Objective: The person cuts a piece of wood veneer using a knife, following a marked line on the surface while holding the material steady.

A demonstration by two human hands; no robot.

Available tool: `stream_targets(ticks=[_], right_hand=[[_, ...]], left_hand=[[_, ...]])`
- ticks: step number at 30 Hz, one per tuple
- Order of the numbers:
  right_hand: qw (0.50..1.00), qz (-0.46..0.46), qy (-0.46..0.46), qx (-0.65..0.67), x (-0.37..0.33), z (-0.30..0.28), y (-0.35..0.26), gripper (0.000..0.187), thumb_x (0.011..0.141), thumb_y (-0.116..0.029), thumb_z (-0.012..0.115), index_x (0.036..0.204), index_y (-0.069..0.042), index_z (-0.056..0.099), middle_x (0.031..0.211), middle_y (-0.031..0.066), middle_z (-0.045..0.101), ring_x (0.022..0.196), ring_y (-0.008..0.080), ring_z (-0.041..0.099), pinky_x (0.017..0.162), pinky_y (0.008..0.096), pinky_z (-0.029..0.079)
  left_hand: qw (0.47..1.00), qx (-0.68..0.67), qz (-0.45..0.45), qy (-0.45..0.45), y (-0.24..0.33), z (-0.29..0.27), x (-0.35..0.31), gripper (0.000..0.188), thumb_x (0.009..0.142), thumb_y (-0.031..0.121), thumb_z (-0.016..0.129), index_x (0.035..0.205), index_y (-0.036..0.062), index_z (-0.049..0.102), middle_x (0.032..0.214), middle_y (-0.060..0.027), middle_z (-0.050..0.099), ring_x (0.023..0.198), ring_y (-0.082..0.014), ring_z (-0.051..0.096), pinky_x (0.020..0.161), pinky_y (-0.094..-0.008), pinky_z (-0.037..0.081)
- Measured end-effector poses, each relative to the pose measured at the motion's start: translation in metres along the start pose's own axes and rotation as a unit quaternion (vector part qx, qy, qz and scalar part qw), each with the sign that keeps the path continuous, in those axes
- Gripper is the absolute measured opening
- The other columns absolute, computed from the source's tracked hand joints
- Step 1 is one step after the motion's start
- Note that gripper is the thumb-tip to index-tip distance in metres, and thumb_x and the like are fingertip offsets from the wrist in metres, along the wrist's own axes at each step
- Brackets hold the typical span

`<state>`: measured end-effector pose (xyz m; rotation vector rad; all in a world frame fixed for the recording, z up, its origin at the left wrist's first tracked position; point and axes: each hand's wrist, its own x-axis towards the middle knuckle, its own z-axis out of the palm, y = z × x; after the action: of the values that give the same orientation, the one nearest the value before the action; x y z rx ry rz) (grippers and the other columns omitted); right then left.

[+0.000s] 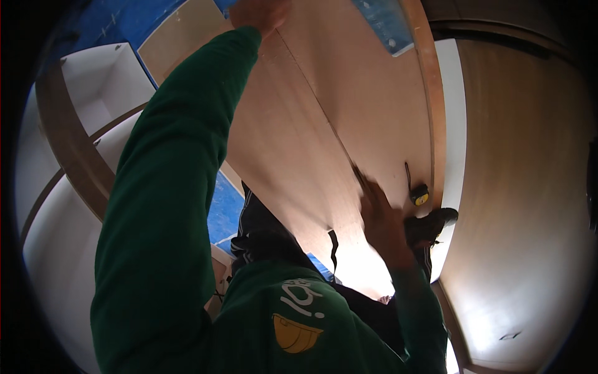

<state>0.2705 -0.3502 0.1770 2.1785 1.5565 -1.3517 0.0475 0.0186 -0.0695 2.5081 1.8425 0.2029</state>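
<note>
A wide, pale brown wooden panel [386, 112] lies in front of me, and a thin dark line runs slantwise across it from far left to near the middle. At the line's far end is my left hand [261, 14], cut by the top of the picture and blurred, its fingers not clear. My right hand [381, 218] rests low on the panel at the line's near end. Its fingers point forward, closed around a slim dark thing that I cannot make out. To the right of that hand lies a yellow and black tape measure [420, 196].
White cabinet boxes [106, 81] with brown edges stand at left. Blue sheeting [225, 209] shows beneath the panel. A dark shoe [430, 225] is near the tape measure. A large brown panel [523, 187] stands at right. A black strap [334, 249] lies near my body.
</note>
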Motion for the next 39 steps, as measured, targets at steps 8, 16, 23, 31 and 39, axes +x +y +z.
stream_targets(ticks=[8,16,23,31,39], right_hand=[[0.994,-0.017,0.078,0.075,-0.016,0.024,0.027,0.036,0.109,-0.032,0.062,0.140,-0.014,0.060,0.072,0.0210,0.068,0.068,0.0462,0.071,0.059,0.0559,0.055],[0.999,0.036,-0.026,0.024,-0.196,-0.065,0.011,0.049,0.106,-0.008,0.055,0.155,-0.010,0.060,0.148,0.0183,0.065,0.092,0.0358,0.077,0.071,0.0462,0.061],[0.996,-0.030,0.069,0.057,0.037,0.033,0.018,0.038,0.109,-0.028,0.063,0.142,-0.009,0.058,0.085,0.0197,0.070,0.064,0.0463,0.069,0.058,0.0528,0.055],[0.997,-0.040,0.044,-0.047,-0.067,0.000,0.026,0.035,0.109,-0.023,0.061,0.140,-0.009,0.063,0.112,0.0206,0.072,0.075,0.0441,0.073,0.064,0.0520,0.058],[0.997,0.036,-0.047,-0.056,-0.186,-0.067,0.007,0.055,0.105,-0.012,0.059,0.160,-0.013,0.053,0.148,0.0170,0.065,0.090,0.0388,0.074,0.074,0.0503,0.060]], left_hand=[[0.998,-0.018,-0.051,-0.029,0.008,-0.011,0.008,0.034,0.109,0.030,0.047,0.122,0.0088,0.070,0.094,-0.0182,0.080,0.085,-0.0378,0.078,0.071,-0.0562,0.062],[0.999,-0.025,-0.023,-0.001,0.003,0.001,0.004,0.032,0.109,0.028,0.049,0.124,0.0093,0.069,0.086,-0.0147,0.078,0.077,-0.0382,0.076,0.065,-0.0527,0.061],[0.997,-0.035,-0.075,-0.008,0.000,0.009,0.006,0.031,0.108,0.030,0.051,0.115,0.0094,0.073,0.086,-0.0150,0.079,0.072,-0.0373,0.076,0.064,-0.0526,0.061],[0.996,-0.030,-0.077,-0.038,0.006,-0.005,0.008,0.034,0.110,0.031,0.050,0.124,0.0067,0.070,0.095,-0.0171,0.079,0.087,-0.0385,0.078,0.070,-0.0510,0.063],[0.997,0.003,-0.009,-0.071,0.003,-0.004,0.006,0.035,0.108,0.024,0.054,0.136,0.0048,0.061,0.095,-0.0163,0.078,0.086,-0.0376,0.077,0.070,-0.0508,0.063]])
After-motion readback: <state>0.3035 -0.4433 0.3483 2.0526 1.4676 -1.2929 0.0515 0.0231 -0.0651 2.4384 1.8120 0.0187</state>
